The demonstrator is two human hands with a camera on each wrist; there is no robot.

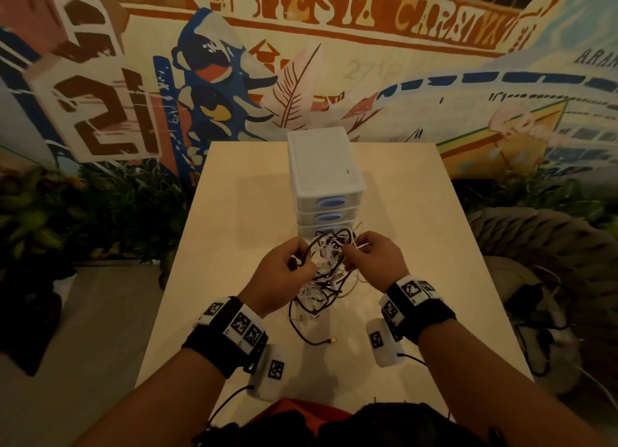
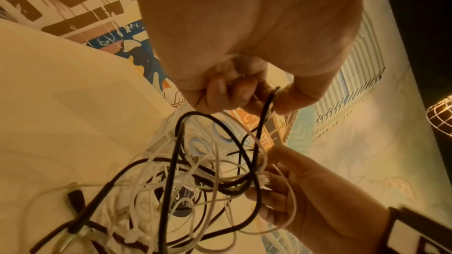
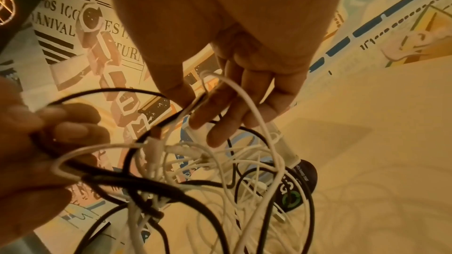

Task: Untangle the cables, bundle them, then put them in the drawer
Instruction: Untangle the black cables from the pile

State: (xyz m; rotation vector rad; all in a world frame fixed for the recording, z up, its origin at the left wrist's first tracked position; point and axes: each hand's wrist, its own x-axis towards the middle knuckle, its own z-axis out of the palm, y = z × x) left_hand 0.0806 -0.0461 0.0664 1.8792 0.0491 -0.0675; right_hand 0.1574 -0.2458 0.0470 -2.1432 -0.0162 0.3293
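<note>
A tangle of black and white cables (image 1: 326,272) hangs between both hands above the table, its lower loops resting on the top. My left hand (image 1: 287,264) grips black strands of the cables (image 2: 220,171) with curled fingers (image 2: 227,92). My right hand (image 1: 368,251) pinches white strands of the cables (image 3: 220,161) between thumb and fingers (image 3: 220,115). A small white drawer unit (image 1: 322,165) with blue oval handles stands just behind the tangle, its drawers closed. A black roll of tape (image 3: 297,186) lies within the tangle.
The light wooden table (image 1: 234,229) holds the drawer unit at its middle back. One black cable end with a gold plug (image 1: 331,340) trails toward me. A painted mural wall rises behind the table, with plants on the floor at both sides.
</note>
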